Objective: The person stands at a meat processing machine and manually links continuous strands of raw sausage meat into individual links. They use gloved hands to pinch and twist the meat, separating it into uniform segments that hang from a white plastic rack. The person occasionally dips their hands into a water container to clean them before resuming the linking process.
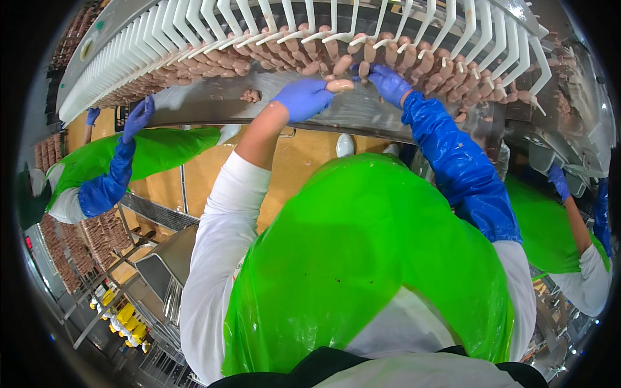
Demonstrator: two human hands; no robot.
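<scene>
As left hand (pixel 303 98) grips, sausage (pixel 339 85) lies crosswise, tip rightward.

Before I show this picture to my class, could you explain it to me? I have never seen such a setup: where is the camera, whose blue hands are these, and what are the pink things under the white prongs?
The camera sits on a worker's head and looks down, so the green apron is the worker's own. The wide lens bends straight edges.

Both hands wear blue gloves. The left hand holds a pale pink sausage. The right hand, with a long blue sleeve cover, reaches among the sausages hanging in a row under curved white prongs along a steel trough.

Other workers in green aprons stand on either side; one's gloved hand reaches up at the left.
</scene>
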